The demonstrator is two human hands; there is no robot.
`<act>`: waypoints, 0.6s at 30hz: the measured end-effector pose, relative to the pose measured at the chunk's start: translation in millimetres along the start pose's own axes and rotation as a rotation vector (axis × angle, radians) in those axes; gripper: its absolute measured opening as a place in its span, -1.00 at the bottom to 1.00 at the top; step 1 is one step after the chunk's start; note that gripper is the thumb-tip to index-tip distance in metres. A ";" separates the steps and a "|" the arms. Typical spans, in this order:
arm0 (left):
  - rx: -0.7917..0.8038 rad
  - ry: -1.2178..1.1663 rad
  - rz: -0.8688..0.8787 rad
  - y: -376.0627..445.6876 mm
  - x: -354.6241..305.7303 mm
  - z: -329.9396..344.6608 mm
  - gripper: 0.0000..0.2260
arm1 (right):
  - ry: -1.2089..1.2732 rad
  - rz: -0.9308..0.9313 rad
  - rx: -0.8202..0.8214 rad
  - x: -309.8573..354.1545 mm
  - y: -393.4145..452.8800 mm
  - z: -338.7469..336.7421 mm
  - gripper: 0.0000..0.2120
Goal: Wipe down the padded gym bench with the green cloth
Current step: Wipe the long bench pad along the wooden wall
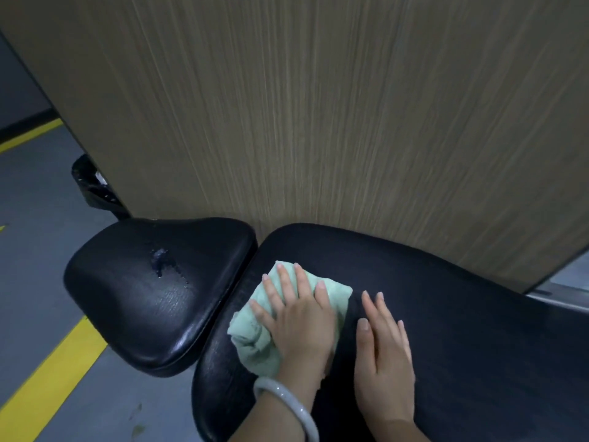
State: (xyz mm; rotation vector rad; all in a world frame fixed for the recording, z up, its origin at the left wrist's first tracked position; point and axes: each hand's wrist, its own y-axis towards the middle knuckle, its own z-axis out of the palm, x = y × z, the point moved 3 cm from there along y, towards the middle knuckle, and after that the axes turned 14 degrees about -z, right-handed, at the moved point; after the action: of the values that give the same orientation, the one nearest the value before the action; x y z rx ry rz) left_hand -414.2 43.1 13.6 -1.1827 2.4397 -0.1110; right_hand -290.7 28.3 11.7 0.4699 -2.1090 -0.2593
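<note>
— Hands first: where are they?

— Both are on the long back pad (462,330) of the black gym bench. The left hand (299,317) lies flat on the green cloth (255,339), fingers straight and spread, pressing it onto the pad. Nothing is curled round the cloth; it is held down, not gripped.

— And the right hand?

— The right hand (382,352) rests palm-down on the bare pad just beside the cloth, fingers straight and close together, holding nothing.

— Where does the cloth sit exactly?

— Bunched at the left end of the back pad, near the gap that separates it from the seat pad (153,295). It touches only the back pad.

— Anything on the seat pad?

— A small wet-looking patch (161,261) with droplets trailing from it, near the middle of the upper part. The rest looks glossy.

— What else is around?

— A pale bangle (287,406) on the left wrist. A wood-grain panel (318,106) stands right behind the bench. The grey floor (32,250) at left carries 2 yellow stripes (54,378). A black object (92,186) shows past the panel's edge; I cannot tell what it is.
</note>
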 end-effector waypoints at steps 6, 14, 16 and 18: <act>-0.158 0.053 0.251 8.1 75.8 -35.5 -0.53 | -0.269 -0.197 0.068 24.8 16.4 19.4 -0.62; -0.111 0.131 0.318 6.3 115.1 -22.5 -0.41 | -0.496 -0.444 0.572 33.7 41.2 81.2 -0.31; -0.131 0.136 0.381 2.9 112.5 -20.5 -0.45 | -0.485 -0.442 0.630 26.8 36.0 67.2 -0.35; -0.139 0.138 0.434 0.3 109.7 -19.3 -0.48 | -0.493 -0.461 0.677 21.1 31.6 48.5 -0.37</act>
State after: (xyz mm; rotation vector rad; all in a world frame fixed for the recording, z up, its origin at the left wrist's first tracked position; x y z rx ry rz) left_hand -482.3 -42.8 -6.2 -0.6900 2.8038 0.1114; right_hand -349.1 48.0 12.5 1.4188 -2.5213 0.1096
